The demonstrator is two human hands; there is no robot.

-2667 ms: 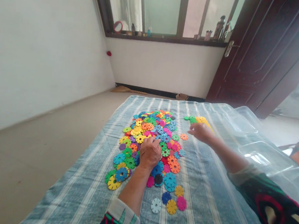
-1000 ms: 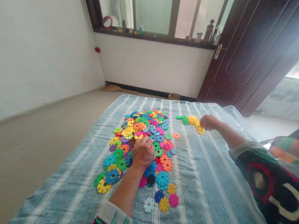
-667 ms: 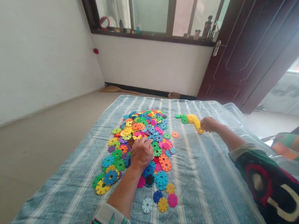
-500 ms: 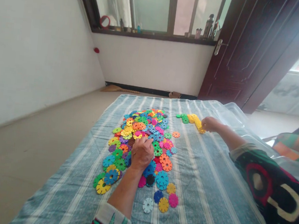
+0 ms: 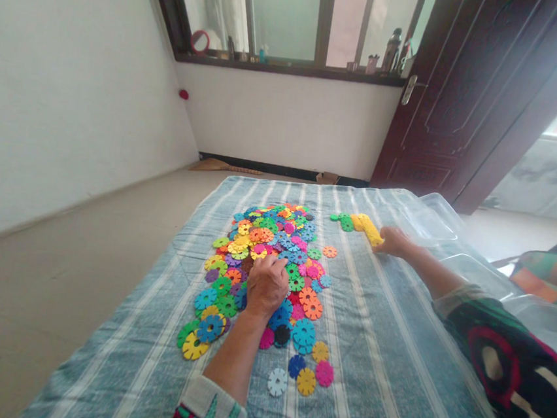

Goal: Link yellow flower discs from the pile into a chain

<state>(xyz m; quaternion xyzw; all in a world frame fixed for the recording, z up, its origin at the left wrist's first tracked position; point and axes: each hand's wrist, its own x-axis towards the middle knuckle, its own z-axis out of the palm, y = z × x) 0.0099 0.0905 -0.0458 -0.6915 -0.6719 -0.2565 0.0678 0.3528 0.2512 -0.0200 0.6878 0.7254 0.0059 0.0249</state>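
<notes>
Many notched plastic discs (image 5: 261, 235) in mixed colours form a long pile on the striped cloth. My left hand (image 5: 268, 285) rests on the middle of this pile, its fingers curled down among the discs; whatever they hold is hidden beneath. To the right, a row of overlapping discs runs from green discs (image 5: 345, 222) to yellow discs (image 5: 369, 229). At the near end of the yellow part, my right hand (image 5: 394, 241) has its fingers closed on a yellow disc, mostly covered by the fingertips.
Clear plastic containers (image 5: 438, 216) stand along the right edge of the cloth-covered surface (image 5: 371, 375). Several loose discs, among them a pale blue disc (image 5: 277, 382) and a pink disc (image 5: 324, 373), lie at the near end of the pile. A dark door (image 5: 467, 89) is behind.
My right hand has shifted slightly nearer and to the right at the end of the yellow row. The left hand stays on the pile. The whole view has moved a little.
</notes>
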